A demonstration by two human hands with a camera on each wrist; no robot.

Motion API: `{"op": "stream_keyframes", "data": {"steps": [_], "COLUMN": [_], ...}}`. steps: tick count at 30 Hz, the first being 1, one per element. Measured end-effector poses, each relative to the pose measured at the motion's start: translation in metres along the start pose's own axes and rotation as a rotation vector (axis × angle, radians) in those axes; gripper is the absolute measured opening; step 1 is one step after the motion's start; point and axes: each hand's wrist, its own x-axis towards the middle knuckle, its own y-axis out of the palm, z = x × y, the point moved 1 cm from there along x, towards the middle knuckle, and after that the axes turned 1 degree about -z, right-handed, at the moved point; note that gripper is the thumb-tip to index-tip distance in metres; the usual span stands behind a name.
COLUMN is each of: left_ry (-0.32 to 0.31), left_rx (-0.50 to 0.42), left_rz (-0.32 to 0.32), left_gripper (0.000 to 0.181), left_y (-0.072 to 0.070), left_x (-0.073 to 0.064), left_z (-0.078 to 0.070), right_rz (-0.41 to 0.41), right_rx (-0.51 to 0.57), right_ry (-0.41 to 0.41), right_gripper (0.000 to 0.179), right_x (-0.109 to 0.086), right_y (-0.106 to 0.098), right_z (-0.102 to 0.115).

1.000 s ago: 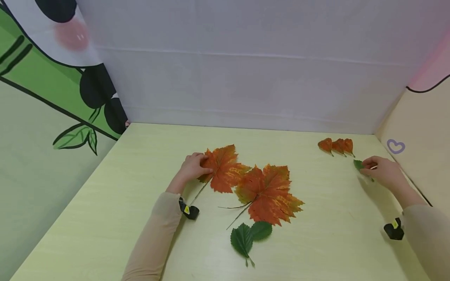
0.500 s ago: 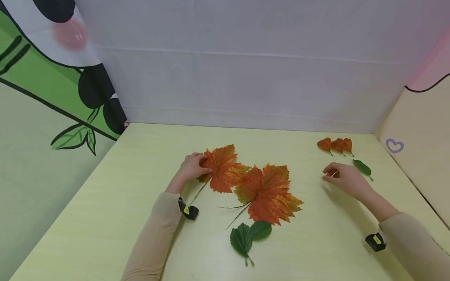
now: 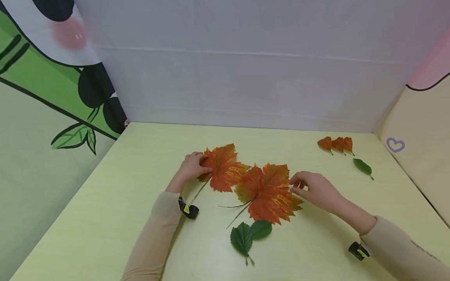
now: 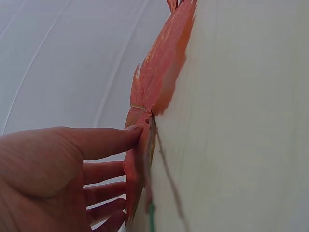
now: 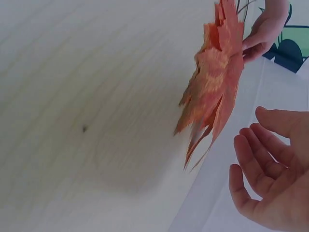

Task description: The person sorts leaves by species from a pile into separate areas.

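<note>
- One maple-shaped orange leaf (image 3: 226, 169) lies at the left hand (image 3: 191, 168), which rests its thumb and straight fingertips on the leaf's near lobe; its thin stem runs back toward that wrist.
- A second maple-shaped orange leaf (image 3: 268, 191) lies between the hands, meeting the first along one side; from the head view I cannot tell whether they overlap.
- The right hand (image 3: 314, 189) is just beside the second leaf's right edge, fingers loosely bent and holding nothing — the right wrist view shows them apart from it.
- Between the hands, closer to the person, a toothed green leaf (image 3: 241, 239) partly covers a rounder green leaf (image 3: 261, 230), stems pointing back.
- Beyond the right hand and to its right lies a single green leaf (image 3: 362, 166); farther off sits a row of three small orange leaves (image 3: 338, 144).
- Beneath both hands — a pale wood-grained table (image 3: 123, 183).
</note>
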Motion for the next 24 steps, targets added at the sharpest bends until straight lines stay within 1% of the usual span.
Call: {"op": "stream_keyframes", "data": {"steps": [6,13,19,22,24], "left_ry": [0.006,0.003,0.008,0.006,0.007], "left_rx": [0.011,0.001,0.011,0.006,0.004], "left_rz": [0.003,0.01,0.006,0.007,0.008], "left_gripper": [0.058,0.059,0.058,0.058,0.058], "left_y": [0.0,0.0,-0.001,-0.001,0.0], "left_x": [0.002,0.001,0.001,0.001,0.001], "left_z": [0.001,-0.002,-0.002,-0.001,0.0], "right_rz": [0.068,0.157,0.195,0.214,0.228], "right_rx": [0.048,0.083,0.126,0.134,0.121], "right_ry": [-0.067,-0.13,-0.171,-0.184,-0.19], "right_gripper": [0.012,0.011,0.009,0.013,0.018], "right_x": [-0.001,-0.001,0.0,0.0,0.0], "right_y": [0.015,0.03,0.042,0.049,0.053], "right_z": [0.026,0.048,0.068,0.075,0.08]}}
